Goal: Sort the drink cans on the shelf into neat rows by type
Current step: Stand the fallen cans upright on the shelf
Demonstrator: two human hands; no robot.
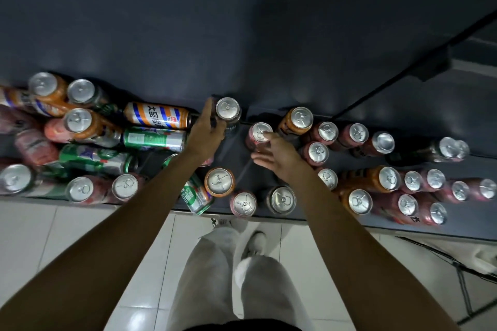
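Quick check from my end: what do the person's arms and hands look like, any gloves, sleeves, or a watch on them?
Both arms are bare from the frame edge to the fingertips: no sleeves show. The left hand and the right hand wear no gloves, and no watch, band or ring shows on either wrist or on the fingers in view. Below, light trousers and white shoes show.

Both forearms are bare, with no sleeves, watches or rings showing. The person wears loose, pale grey-white trousers (215, 271). White shoes (255, 243) are on the feet.
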